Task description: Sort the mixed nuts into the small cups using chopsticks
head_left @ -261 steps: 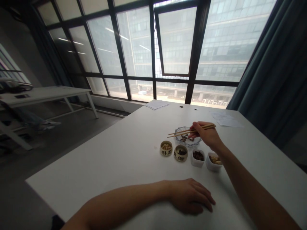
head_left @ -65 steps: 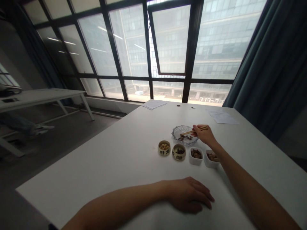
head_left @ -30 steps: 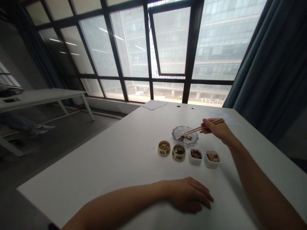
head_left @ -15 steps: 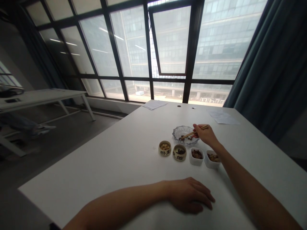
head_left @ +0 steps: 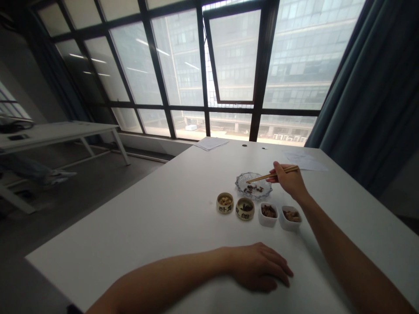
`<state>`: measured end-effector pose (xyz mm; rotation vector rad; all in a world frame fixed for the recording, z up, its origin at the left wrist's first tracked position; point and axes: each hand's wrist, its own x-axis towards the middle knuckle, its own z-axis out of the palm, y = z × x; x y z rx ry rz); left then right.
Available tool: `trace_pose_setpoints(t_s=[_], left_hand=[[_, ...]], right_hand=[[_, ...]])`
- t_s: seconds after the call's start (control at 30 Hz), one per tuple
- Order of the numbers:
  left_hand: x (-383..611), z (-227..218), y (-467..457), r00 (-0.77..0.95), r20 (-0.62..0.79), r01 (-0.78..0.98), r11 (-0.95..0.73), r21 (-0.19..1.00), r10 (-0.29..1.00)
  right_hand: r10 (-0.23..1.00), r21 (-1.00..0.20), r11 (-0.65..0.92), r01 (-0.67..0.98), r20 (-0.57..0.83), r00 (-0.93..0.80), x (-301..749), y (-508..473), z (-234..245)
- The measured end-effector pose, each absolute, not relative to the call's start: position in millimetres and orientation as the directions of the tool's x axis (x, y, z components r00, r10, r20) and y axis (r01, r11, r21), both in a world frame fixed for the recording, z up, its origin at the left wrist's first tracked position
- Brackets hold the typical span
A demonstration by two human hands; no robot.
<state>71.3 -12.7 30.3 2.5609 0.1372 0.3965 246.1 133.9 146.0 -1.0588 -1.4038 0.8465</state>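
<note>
My right hand (head_left: 290,179) is closed round a pair of wooden chopsticks (head_left: 268,175), whose tips hang just above a clear glass dish (head_left: 242,179) with dark bits of food in it. In front of the dish stand two round patterned cups (head_left: 225,203) (head_left: 245,209) and two white square cups (head_left: 268,215) (head_left: 290,218), all holding small food pieces. My left hand (head_left: 262,267) lies palm down on the white table (head_left: 147,226) near the front edge, fingers flat and holding nothing.
Sheets of paper (head_left: 211,142) (head_left: 304,160) lie at the table's far end by the large windows. A dark curtain (head_left: 373,96) hangs at the right. Another white table (head_left: 55,131) stands at the left across a grey floor.
My right hand has lifted the chopsticks slightly up and to the right, out of the glass dish. My left hand has stayed still.
</note>
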Motion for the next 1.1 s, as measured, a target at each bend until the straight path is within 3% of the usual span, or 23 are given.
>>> trace_pose_setpoints(t_s=[0.33,0.5,0.67,0.87,1.1], left_hand=[[72.2,29.1,-13.0,0.948,0.243,0.029,-0.819,0.572,0.203],[72.6,30.9,-14.4,0.948,0.216,0.064,-0.803,0.592,0.235],[72.0,32.7,-13.9,0.948,0.249,0.022,-0.823,0.568,0.197],[72.5,32.3,-13.3,0.950,0.236,0.034,-0.816,0.578,0.207],[72.0,32.1,-12.3,0.953,0.235,0.028,-0.827,0.562,0.192]], right_hand=[[0.927,-0.860,0.374,0.348,0.352,-0.127,289.1,85.9,203.0],[0.944,-0.904,0.292,0.313,0.220,-0.244,309.5,80.2,208.9],[0.975,-0.944,0.209,0.254,0.181,-0.130,300.5,81.0,213.6],[0.959,-0.930,0.284,0.234,0.276,-0.067,289.1,115.9,188.7],[0.968,-0.944,0.250,0.217,0.242,-0.065,275.9,153.6,147.3]])
